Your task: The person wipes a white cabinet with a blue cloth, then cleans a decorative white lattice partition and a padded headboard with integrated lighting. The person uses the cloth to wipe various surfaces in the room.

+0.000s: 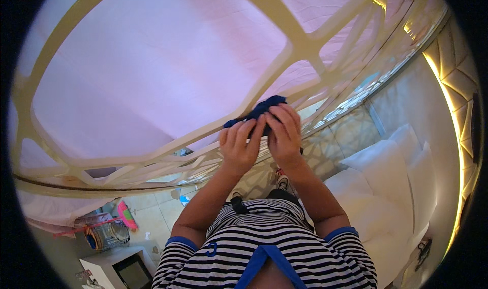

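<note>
A dark blue cloth (267,106) is bunched in both hands against a cream lattice panel (213,128). My left hand (240,142) grips the cloth's near left part, fingers curled over it. Close beside it, my right hand (284,134) holds the right part, its fingertips pressed into the folds. The cloth lies over a bar of the lattice and hides the part beneath it. Large rounded openings in the panel show a smooth pinkish surface behind.
White bedding (385,201) is heaped at the right, beside a wall with a lit padded panel (457,87). At lower left are a pink and green broom head (127,215), a glass jar (116,235) and a white cabinet (110,264). Tiled floor (164,209) shows below.
</note>
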Motion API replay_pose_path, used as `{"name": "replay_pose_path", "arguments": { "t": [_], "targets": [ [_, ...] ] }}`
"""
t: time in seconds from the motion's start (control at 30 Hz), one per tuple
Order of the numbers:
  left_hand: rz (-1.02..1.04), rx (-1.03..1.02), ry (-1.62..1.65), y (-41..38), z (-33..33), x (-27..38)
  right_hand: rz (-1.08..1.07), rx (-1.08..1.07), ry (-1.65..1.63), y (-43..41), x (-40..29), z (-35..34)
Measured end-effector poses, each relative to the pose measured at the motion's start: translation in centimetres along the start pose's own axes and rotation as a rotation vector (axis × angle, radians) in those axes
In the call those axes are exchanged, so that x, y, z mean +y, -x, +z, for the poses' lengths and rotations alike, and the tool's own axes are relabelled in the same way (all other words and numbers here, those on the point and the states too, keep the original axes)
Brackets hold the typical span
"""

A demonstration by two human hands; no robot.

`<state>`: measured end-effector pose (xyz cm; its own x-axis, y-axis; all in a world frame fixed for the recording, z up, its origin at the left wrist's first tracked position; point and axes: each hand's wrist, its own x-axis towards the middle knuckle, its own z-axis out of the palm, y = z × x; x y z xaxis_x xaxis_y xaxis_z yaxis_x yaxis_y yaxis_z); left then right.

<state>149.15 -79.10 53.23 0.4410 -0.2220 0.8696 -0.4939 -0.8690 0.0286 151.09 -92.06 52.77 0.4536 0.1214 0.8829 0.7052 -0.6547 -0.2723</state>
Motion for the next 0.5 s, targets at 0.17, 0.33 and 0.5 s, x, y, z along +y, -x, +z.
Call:
{"name": "replay_pose_path", "arguments": {
  "t": [0.17,0.33,0.5],
  "targets": [
    [-0.09,0.102,0.037,-1.1,2.9,1.7,0.03,-0.039,-0.239,-1.1,2.8,0.5],
    [-0.082,0.018,-0.298,1.9,3.0,2.4,-0.118,-0.156,-0.245,-2.2,3.6,0.0],
    [-0.101,-0.113,-0.289,-0.9,6.0,5.3,-0.143,-0.246,-0.093,-2.8,8.8,-2.9]
  ]
}}
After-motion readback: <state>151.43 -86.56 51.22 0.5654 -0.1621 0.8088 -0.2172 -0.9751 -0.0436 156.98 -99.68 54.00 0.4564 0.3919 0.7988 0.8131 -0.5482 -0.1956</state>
